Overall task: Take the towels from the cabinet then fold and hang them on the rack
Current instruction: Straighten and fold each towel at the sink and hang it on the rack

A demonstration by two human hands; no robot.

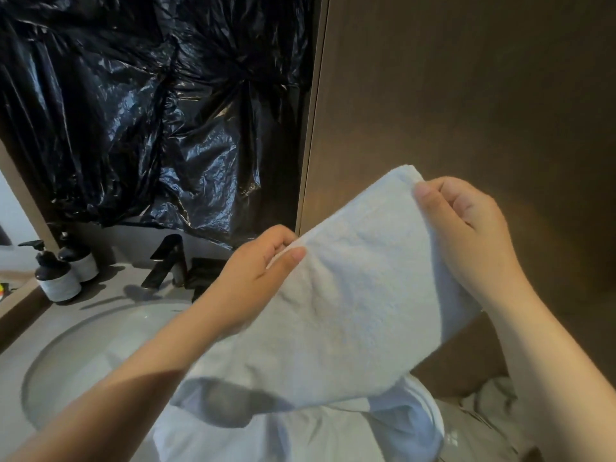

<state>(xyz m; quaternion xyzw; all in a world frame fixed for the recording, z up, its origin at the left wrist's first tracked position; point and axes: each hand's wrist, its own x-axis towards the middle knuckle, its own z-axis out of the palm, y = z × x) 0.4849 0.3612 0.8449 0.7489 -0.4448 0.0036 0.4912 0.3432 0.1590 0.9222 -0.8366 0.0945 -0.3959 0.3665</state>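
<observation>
A big brown wall panel (466, 95) fills the right side. It may be the cabinet door, but I cannot tell. A shiny black plastic sheet (133, 111) covers the wall on the left. Under it is a round white sink (83, 355) set in a grey counter.

The white towel (350, 311) is up in the air in front of the person, above the right edge of the sink. It is off the counter and not on any rack. No rack shows here. It looks thick, so I think it is already folded once.

The left hand (253, 281) pinches the towel's left top edge, with the thumb on the front and the fingers curled behind. The right hand (473, 235) pinches the top right corner the same way. The right corner is higher, so the top edge slopes.

I think this is the folding step. To do it well, make the top edge level first. Then bring one corner over to meet the other, so the edges line up. Hold both pinches tight, because a soft towel can slip. Lift the low end so it does not dip into the sink.

A black tap (166, 258) stands behind the sink. Two small pump bottles (56, 278) sit side by side at the far left.
</observation>
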